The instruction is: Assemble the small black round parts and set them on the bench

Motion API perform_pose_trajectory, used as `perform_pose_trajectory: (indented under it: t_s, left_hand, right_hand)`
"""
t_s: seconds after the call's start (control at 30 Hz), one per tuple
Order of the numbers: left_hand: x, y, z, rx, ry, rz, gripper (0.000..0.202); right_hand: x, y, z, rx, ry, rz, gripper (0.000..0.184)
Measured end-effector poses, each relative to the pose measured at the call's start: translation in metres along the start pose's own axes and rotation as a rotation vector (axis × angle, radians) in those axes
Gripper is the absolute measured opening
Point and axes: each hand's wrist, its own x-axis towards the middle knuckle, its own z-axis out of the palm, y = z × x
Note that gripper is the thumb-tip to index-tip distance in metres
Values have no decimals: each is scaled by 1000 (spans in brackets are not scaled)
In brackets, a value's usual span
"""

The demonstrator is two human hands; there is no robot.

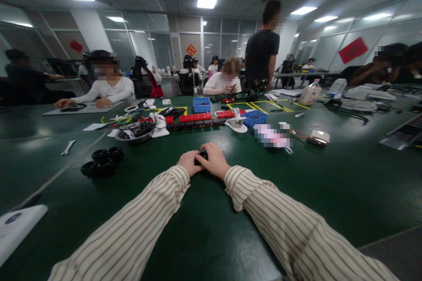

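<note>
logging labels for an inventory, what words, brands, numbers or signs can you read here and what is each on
Nothing can be read.
Red diamond sign at the back: pale marks, too small to read.
Red sheet: nothing readable.
Bottle: printing too blurred to read.
Black part between left hand and right hand: no lettering visible.

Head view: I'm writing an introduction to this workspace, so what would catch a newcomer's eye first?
Probably the left hand and right hand meeting at a small black object, mid-picture on the green table. Farther back, a bright red strip lies in front of a blue bin, while four glossy black round parts cluster to the hands' left.
</note>
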Motion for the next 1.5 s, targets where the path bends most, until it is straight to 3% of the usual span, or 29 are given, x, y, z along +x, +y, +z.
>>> perform_pose_trajectory:
  t_s: [0.27,0.6,1.07,1.23,1.5]
  left_hand:
    - [0,-1,-1,36,-19,15,29]
    - [0,-2,1,1,-13,19,41]
    - [0,-1,0,-4,-2,-2,34]
    - [1,-3,0,25,-19,8,31]
    - [0,-5,2,15,-13,11,35]
  right_hand:
    - [0,-4,-4,54,-47,-55,7]
    - [-1,-4,-5,78,14,-57,19]
    - [0,-2,-2,57,-3,7,14]
    - [1,-5,-6,83,-25,-39,5]
    - [0,-3,-4,103,-19,-79,10]
